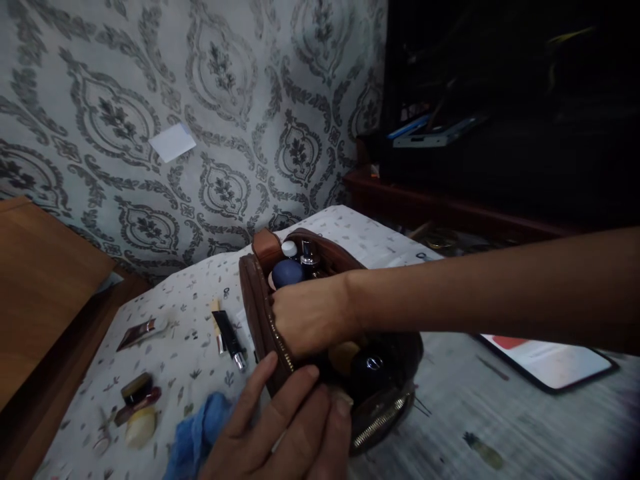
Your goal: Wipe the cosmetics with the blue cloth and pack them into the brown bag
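- My right hand point(310, 313): reaches in from the right across the open mouth of the brown toiletry bag point(260, 300); fingers curled over its near-left zipped edge, gripping the rim.
- My left hand point(295, 427): comes up from the near edge, fingers loosely open, fingertips resting against the bag's near side; it holds nothing else.
- Brown toiletry bag: stands at the middle of the table point(500, 413), unzipped, mouth up.
- Inside the bag, far end: dark blue round bottle point(287, 272), white cap point(289, 249), silver-topped pump bottle point(310, 253).
- Inside the bag, near end: black jar with a silver emblem point(373, 367), beside a yellowish item point(344, 355).
- Left of the bag on the table: black tube point(230, 337), brown tube point(137, 333), small dark pot point(136, 388), pale round item point(140, 427).
- Near left: blue cloth point(195, 433).
- Right: tablet point(547, 360), lying flat.
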`<state>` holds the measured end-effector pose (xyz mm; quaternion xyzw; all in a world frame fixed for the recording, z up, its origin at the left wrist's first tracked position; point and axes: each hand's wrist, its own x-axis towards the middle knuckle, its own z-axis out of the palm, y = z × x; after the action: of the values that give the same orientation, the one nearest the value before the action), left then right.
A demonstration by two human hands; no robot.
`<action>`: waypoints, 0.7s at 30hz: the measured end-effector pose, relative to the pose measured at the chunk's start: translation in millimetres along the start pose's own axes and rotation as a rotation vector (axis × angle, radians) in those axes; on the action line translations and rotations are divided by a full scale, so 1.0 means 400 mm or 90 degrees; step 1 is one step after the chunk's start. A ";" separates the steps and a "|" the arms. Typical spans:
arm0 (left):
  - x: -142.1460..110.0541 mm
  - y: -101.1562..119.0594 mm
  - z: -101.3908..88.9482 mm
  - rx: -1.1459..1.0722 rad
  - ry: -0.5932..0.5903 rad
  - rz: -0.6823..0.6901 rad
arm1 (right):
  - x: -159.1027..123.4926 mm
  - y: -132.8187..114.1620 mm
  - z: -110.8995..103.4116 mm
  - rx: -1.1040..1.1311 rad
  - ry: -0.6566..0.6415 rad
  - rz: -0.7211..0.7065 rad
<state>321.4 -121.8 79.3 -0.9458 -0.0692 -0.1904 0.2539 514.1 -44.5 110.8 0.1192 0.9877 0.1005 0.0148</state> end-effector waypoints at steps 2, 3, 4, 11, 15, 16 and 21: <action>0.000 -0.001 -0.005 -0.005 -0.004 0.000 | -0.008 0.007 -0.017 -0.052 -0.054 -0.017; 0.000 0.000 -0.007 -0.008 -0.008 0.001 | -0.013 0.013 -0.024 -0.067 -0.059 -0.009; -0.001 0.001 -0.008 -0.011 -0.012 0.004 | -0.019 0.020 -0.031 -0.075 -0.056 0.001; -0.011 0.000 -0.012 -0.015 -0.038 0.010 | -0.055 0.073 -0.080 -0.006 -0.068 0.178; -0.014 -0.001 -0.011 0.003 -0.049 0.023 | -0.054 0.064 -0.101 0.101 -0.036 0.363; -0.015 0.000 -0.010 0.005 -0.050 0.020 | -0.052 0.058 -0.103 0.115 -0.034 0.388; -0.012 0.004 -0.007 0.000 -0.040 0.011 | -0.049 0.040 -0.097 0.147 -0.018 0.452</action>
<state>316.6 -124.8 78.8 -0.9517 -0.0692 -0.1585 0.2535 534.8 -41.6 152.2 0.4564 0.8894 -0.0143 -0.0211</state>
